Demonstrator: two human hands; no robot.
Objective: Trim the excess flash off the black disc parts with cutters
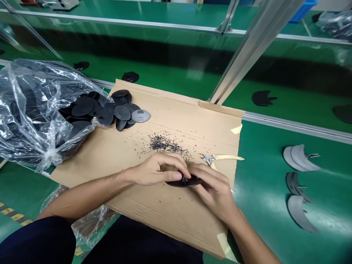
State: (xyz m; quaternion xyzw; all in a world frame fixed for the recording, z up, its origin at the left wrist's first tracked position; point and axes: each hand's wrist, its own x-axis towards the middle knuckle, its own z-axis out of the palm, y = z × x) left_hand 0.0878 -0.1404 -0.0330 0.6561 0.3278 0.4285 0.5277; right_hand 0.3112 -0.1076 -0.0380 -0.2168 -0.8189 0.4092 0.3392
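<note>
Between my hands, above the cardboard sheet [148, 205], is a black oval plastic disc [184, 182] with a small raised post on its upper face. My left hand [159, 170] grips its left side, thumb along the near edge and fingertips close to the post. On the other side my right hand [214, 189] has its fingers closed round the disc's right end. Just beyond both hands lies a scatter of small black plastic bits [162, 143]. A pair of nippers [210, 159] with pale yellow handles rests on the cardboard past my right hand.
At left a clear plastic bag [41, 110] spills black oval discs [122, 113] onto the cardboard. Grey curved parts [301, 157] lie on the green table [261, 190] at right. A metal post [244, 55] rises behind the cardboard. Tape [236, 129] marks its right corner.
</note>
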